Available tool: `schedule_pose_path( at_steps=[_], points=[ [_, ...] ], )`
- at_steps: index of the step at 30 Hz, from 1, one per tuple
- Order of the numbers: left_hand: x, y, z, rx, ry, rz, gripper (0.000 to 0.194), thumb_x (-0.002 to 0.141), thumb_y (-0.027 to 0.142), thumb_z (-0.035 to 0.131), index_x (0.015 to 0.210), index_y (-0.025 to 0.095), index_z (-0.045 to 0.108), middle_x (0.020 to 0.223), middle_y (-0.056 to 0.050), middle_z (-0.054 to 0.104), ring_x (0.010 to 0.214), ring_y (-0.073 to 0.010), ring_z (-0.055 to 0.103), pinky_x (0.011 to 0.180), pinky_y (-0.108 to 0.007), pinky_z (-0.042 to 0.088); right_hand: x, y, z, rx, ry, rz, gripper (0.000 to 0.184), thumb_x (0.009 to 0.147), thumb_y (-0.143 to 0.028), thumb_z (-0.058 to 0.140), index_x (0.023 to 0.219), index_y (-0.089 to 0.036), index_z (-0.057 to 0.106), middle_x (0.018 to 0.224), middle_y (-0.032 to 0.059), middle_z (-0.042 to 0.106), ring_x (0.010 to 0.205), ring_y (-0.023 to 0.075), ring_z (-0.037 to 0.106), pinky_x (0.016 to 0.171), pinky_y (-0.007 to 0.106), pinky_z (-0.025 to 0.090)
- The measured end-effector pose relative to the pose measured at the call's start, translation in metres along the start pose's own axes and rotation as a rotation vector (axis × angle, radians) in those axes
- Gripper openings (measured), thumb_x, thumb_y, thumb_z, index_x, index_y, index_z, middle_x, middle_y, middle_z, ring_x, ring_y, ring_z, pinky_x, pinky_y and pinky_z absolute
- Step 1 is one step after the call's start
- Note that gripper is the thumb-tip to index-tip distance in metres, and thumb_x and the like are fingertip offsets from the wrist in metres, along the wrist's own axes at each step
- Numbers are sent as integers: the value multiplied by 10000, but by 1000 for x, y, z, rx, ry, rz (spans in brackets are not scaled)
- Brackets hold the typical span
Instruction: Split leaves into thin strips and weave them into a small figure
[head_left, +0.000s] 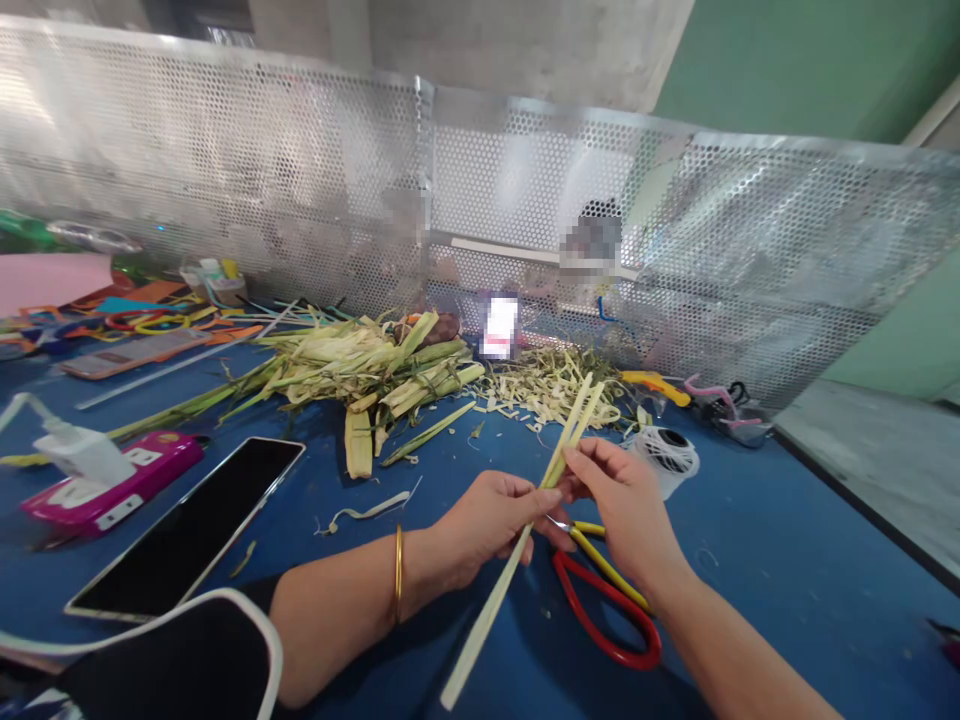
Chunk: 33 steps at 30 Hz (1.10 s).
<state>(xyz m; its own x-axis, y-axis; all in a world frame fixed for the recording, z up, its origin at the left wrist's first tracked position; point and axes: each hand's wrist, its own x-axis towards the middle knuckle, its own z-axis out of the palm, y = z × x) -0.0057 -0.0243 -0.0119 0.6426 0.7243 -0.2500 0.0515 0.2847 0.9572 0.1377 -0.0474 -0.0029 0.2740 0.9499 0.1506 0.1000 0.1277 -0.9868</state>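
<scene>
Over the blue tabletop, my left hand [501, 518] pinches a pale green plant strip [491, 610] between thumb and fingers. The strip runs from low centre up past both hands, and its far end parts into two narrow lengths. My right hand [615, 495] closes on the same strip just above the left, thumb against it. Beneath the right hand lie scissors with a red and a yellow handle [622, 655]; their blades are mostly hidden by the hands. A spool of white string [666, 460] stands beyond the right wrist.
Dried leaf stalks [337, 360] are heaped at the back, beside shredded scraps [540, 385]. A dark phone [195, 525] and a magenta power strip [112, 485] with a white charger lie left. A perforated metal screen [510, 180] borders the table's back. A yellow-handled tool [656, 387] lies back right.
</scene>
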Motion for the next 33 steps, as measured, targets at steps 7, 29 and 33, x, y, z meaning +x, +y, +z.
schedule_pose_path(
  at_steps=[7,29,33],
  points=[
    [3,-3,-3,-250,-3,-17,330,856,434,556,854,120,657,734,-54,703,443,-58,510,424,-185,343,-1,-4,3,37,100,-45,197,661,-343,687,703,-195,564,573,-27,595,548,138,570,560,273,471],
    [5,0,-2,-128,337,351,265,780,387,615,736,130,658,768,-65,709,508,-88,551,464,-196,427,-3,-7,2,149,174,-96,309,663,-444,746,735,-172,617,596,-12,620,541,139,602,573,295,510],
    [4,0,-3,-71,358,365,259,793,375,603,768,126,674,777,-67,710,506,-89,554,451,-193,411,-1,-3,1,185,163,-95,307,662,-419,750,803,-174,630,669,1,644,607,154,627,635,321,520]
  ],
)
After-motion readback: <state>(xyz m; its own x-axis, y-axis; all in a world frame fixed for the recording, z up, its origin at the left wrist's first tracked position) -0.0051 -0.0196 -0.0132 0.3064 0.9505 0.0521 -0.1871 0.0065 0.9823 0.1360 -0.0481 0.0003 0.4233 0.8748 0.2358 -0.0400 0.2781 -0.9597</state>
